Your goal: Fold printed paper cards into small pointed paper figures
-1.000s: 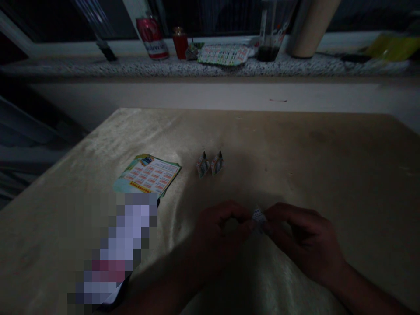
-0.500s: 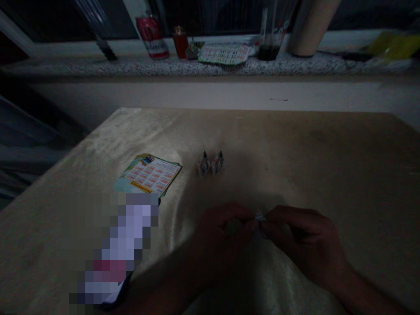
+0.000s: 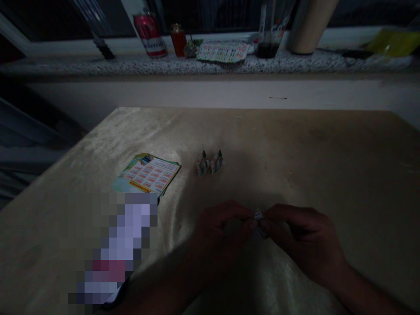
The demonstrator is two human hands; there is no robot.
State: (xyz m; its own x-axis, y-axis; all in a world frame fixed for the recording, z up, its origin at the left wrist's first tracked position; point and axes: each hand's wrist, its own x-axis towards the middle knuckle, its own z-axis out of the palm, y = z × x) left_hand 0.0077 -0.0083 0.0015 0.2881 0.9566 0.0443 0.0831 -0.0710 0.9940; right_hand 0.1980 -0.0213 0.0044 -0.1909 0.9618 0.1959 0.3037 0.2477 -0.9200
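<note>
"Hands?"

"Left hand (image 3: 223, 229) and right hand (image 3: 308, 240) both pinch one small folded paper piece (image 3: 258, 215), tips nearly meeting, low over the table (image 3: 295, 144)."

"Nearby?"

"Two folded paper shapes (image 3: 210, 163) side by side, beyond the hands. Printed sheets (image 3: 151, 173) stacked left, pixelated object (image 3: 121, 249) just nearer. Red can (image 3: 150, 35) on the sill (image 3: 124, 65)."

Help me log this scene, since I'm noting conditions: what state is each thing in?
Left hand: pinching the small paper piece
Right hand: pinching the same piece
Small paper piece: held; exact shape partly hidden
Folded paper pieces: folded, side by side
Printed sheets: flat, unevenly stacked
Red can: upright; opening unclear
Clear cup: dark contents near bottom
Pixelated object: cannot tell
</note>
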